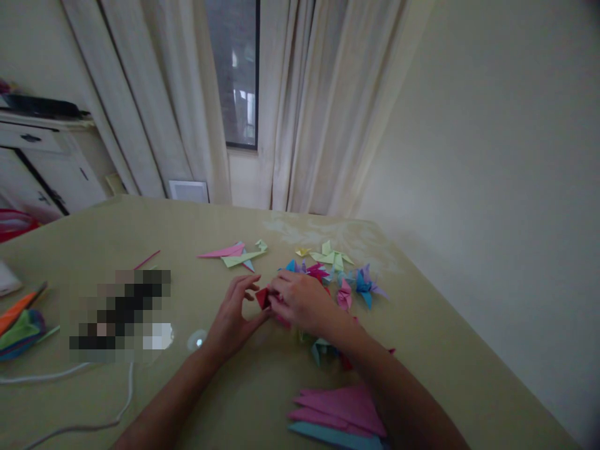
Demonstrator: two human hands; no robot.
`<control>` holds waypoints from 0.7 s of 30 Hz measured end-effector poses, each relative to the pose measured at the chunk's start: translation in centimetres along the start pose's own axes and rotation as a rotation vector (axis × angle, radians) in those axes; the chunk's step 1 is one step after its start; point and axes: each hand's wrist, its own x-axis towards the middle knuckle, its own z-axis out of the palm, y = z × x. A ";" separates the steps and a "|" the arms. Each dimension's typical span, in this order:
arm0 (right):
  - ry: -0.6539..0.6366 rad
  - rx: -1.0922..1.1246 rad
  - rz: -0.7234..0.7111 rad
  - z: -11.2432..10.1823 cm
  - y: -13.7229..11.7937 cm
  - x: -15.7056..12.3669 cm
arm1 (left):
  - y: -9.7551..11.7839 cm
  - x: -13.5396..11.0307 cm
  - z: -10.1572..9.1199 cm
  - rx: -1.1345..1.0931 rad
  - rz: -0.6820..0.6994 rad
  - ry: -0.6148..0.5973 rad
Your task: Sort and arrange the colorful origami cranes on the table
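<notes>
Above the middle of the table, my right hand [300,300] is closed, its fingers gripping a small red folded paper [262,299]. My left hand [237,306] is beside it on the left, thumb and fingers apart around the paper's near side; the thumb tip appears to touch its lower edge. Part of the red paper is hidden by my right fingers. Colourful origami pieces surround my right hand, among them a pink one [344,295], a blue and purple one [364,284] and a teal one [321,351] partly under my right forearm.
Pink folded papers [335,406] lie over a blue one [337,435] near the front edge. Long folded papers [234,252] and a pale green origami piece [330,255] lie farther back. A white cable [126,400], a blurred-out object [122,312] and a colourful pouch [25,328] are left.
</notes>
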 end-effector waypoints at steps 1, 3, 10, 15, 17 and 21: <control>0.049 -0.006 0.041 -1.1 0.2 -0.5 | -0.8 0.2 -0.2 0.045 -0.020 0.012; 0.168 -0.010 0.131 -3.3 1.0 -1.8 | -2.4 0.6 -0.5 0.149 -0.112 0.034; 0.467 0.006 0.225 -4.1 7.0 -11.0 | -5.3 2.4 0.0 0.435 -0.343 -0.011; 0.739 0.113 0.556 1.1 11.5 -18.3 | -5.6 5.3 1.2 0.708 -0.346 -0.072; 0.843 0.198 0.685 2.2 13.0 -20.1 | -6.1 6.7 1.3 0.773 -0.392 -0.048; 0.943 0.370 0.788 2.3 15.1 -21.7 | -7.3 8.2 1.3 0.825 -0.508 -0.103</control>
